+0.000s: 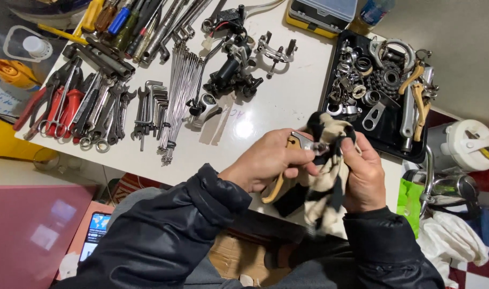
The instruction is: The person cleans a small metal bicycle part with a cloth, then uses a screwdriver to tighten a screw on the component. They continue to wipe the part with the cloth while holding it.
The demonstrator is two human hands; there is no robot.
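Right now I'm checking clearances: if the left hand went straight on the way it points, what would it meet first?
Probably the rag, then the right hand behind it; the left hand points right, though depth is unclear.

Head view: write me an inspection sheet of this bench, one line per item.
Surface: white table, smudged, glare spot near the middle.
Job's things: brake lever with gold-tan blade, metal end showing; black-and-cream rag bunched around it.
Clutter: spoke bundle, hex keys, pliers and wrenches, screwdrivers, black derailleur parts, black tray of small metal parts.
Grippers: left hand grips the lever; right hand holds the rag.
Cables: nothing seen for certain.
Surroundings: phone with lit screen lower left, white cloth lower right.
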